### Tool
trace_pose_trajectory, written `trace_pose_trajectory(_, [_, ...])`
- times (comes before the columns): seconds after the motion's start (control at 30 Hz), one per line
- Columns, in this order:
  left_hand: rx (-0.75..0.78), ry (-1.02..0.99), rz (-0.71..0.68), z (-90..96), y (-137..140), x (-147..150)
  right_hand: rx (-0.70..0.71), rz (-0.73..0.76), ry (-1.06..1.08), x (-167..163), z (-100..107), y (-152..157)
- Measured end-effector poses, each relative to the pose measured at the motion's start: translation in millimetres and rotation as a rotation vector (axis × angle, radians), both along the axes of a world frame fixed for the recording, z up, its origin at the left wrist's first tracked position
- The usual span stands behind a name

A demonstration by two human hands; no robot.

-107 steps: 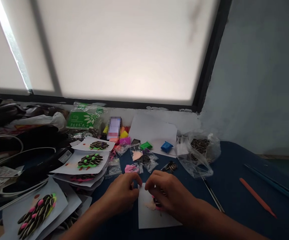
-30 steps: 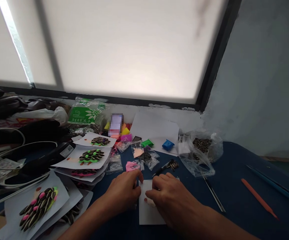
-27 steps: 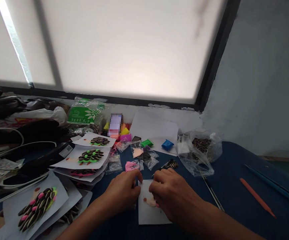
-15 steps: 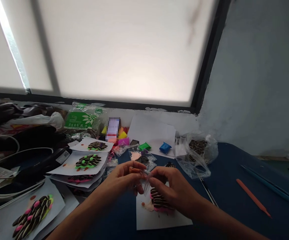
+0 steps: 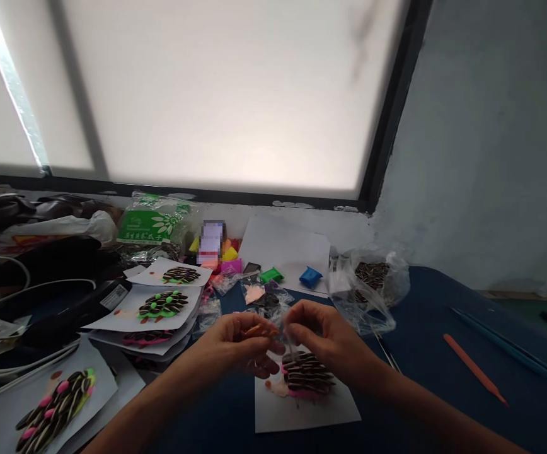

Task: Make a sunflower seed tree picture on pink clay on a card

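Observation:
My left hand [image 5: 240,343] is curled around a lump of orange-brown clay [image 5: 258,330], which shows between thumb and fingers. Close beside it, my right hand [image 5: 323,337] pinches a piece of clear plastic film [image 5: 288,334]. Whether the film still touches the clay I cannot tell. Beneath both hands lies a white card [image 5: 309,416] bearing a hedgehog picture [image 5: 307,375], its spines made of striped sunflower seeds over pink clay. My right hand covers part of the card.
Finished-looking seed cards [image 5: 164,306] are stacked at left. Green [image 5: 272,275] and blue clay packets [image 5: 310,277] lie behind. A plastic bag of seeds [image 5: 372,280] stands back right. An orange clay tool [image 5: 476,371] and blue pen-like stick [image 5: 503,343] lie right.
My hands have moved slightly apart. The clear film, earlier stretched between them at the clay, is now drawn toward my right hand. The view has shifted slightly.

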State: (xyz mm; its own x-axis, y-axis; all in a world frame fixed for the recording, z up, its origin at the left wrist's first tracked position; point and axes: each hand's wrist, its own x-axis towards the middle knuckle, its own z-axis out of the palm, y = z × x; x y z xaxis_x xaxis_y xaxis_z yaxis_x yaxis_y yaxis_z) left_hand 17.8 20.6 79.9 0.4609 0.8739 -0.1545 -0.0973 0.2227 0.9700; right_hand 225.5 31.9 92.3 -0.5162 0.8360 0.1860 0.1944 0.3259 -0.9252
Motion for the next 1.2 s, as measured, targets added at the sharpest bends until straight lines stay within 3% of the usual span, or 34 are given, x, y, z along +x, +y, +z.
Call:
trace_pose_trajectory(0.13, [0.007, 0.012, 0.038, 2.1, -4, 7, -0.004, -0.025, -0.043, -2, 0, -7])
trace_pose_trajectory(0.27, [0.004, 0.023, 0.088, 2.8, -5, 12, 0.108, -0.135, -0.039, -5, -2, -11])
trace_pose_trajectory(0.37, [0.007, 0.023, 0.116, 1.0, -4, 12, 0.174, -0.125, -0.035, -5, -4, -11])
trace_pose_trajectory(0.53, [0.022, -0.001, 0.138, -4.7, -2, 10, 0.060, -0.106, 0.057, -5, -8, -11])
trace_pose_trajectory(0.77, [0.017, 0.009, 0.146, -9.6, -3, 14, 0.129, -0.108, 0.091, -10, -13, -11])
trace_pose_trajectory(1.0, [0.050, 0.079, 0.101, -5.5, -11, 22, 0.346, -0.196, -0.110, -9, -16, -9])
trace_pose_trajectory(1.2, [0.100, 0.164, 0.018, -1.7, -12, 23, 0.428, -0.208, -0.169, -10, -15, -11])
